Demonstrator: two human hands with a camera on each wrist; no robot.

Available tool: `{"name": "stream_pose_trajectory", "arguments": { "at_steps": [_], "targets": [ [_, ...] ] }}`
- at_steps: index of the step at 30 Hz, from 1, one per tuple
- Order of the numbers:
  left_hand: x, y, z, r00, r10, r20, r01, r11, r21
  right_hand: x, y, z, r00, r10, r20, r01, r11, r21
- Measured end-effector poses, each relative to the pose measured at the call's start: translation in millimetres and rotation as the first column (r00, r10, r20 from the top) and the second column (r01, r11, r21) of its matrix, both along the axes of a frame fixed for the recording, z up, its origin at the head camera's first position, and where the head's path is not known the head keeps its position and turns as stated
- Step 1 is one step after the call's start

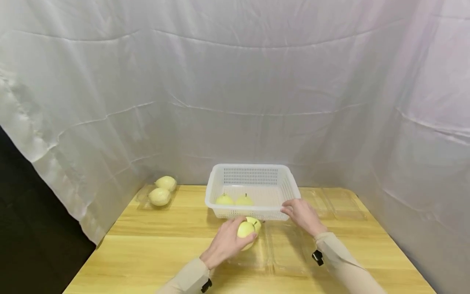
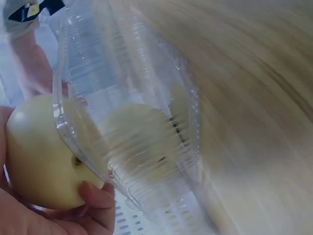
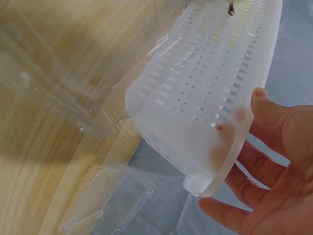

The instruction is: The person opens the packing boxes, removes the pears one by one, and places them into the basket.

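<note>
My left hand (image 1: 228, 239) grips a pale yellow pear (image 1: 245, 230) at the near side of a clear plastic clamshell box (image 1: 288, 249). In the left wrist view, fingers curl around that pear (image 2: 41, 152), and another pear (image 2: 142, 142) shows through the box's clear wall. My right hand (image 1: 302, 214) holds the front right corner of a white perforated basket (image 1: 253, 166). From the right wrist, the thumb lies on one side of the basket wall (image 3: 195, 117), with fingertips showing faintly through it. Two pears (image 1: 234, 199) stand in the basket's front left, stems up.
At the back left, two pears (image 1: 160, 197) sit in a clear box (image 1: 143, 196). Another clear clamshell (image 1: 341, 202) lies open at the back right. Grey cloth (image 1: 257, 90) hangs behind and beside the wooden table (image 1: 147, 253).
</note>
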State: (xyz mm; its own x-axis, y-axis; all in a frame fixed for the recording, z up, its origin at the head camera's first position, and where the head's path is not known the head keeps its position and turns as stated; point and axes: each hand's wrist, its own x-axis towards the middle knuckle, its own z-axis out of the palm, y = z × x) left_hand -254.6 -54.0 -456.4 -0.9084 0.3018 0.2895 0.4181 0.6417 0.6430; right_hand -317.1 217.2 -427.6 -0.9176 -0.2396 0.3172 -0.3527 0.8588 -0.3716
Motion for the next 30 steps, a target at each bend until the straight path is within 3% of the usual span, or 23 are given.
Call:
{"name": "stream_pose_trajectory", "arguments": {
  "at_steps": [3,6,9,14,20,22,24,27,30],
  "targets": [
    [-4.7,-1.6,4.2,0.998,0.018,0.059,-0.024,0.994,0.104,-0.9,0.2,1.6,1.000,0.006,-0.017,-0.006,1.000,0.020],
    [-9.5,-5.3,8.4,0.990,0.008,0.138,-0.042,0.969,0.242,-0.4,0.3,1.9,1.000,0.012,-0.024,-0.011,1.000,0.028],
    [-14.1,-11.2,12.3,0.967,-0.061,0.246,-0.050,0.905,0.422,-0.5,-0.1,1.5,0.999,0.015,-0.033,-0.014,0.999,0.029],
    [-20.3,-20.7,16.2,0.884,-0.219,0.413,-0.108,0.765,0.635,-0.1,-0.4,0.1,0.999,0.024,-0.035,-0.023,0.999,0.036],
    [-24.0,-29.5,20.7,0.791,-0.378,0.482,-0.143,0.650,0.746,-0.9,-0.5,-0.4,1.000,0.014,-0.017,-0.013,1.000,0.027],
    [-25.1,-31.6,21.2,0.755,-0.424,0.500,-0.161,0.620,0.768,-1.2,0.1,-0.6,1.000,0.020,-0.020,-0.019,0.999,0.028],
    [-25.8,-33.1,21.8,0.732,-0.455,0.507,-0.174,0.595,0.785,-1.3,0.3,-1.1,1.000,0.022,-0.018,-0.021,0.999,0.025],
    [-26.3,-35.3,21.8,0.732,-0.464,0.499,-0.174,0.580,0.796,-1.2,0.5,-1.5,1.000,0.020,-0.022,-0.019,1.000,0.025],
    [-27.4,-37.0,22.1,0.760,-0.439,0.479,-0.156,0.592,0.791,-0.6,-0.7,-1.0,1.000,0.014,-0.020,-0.014,1.000,0.017]
  ]
}}
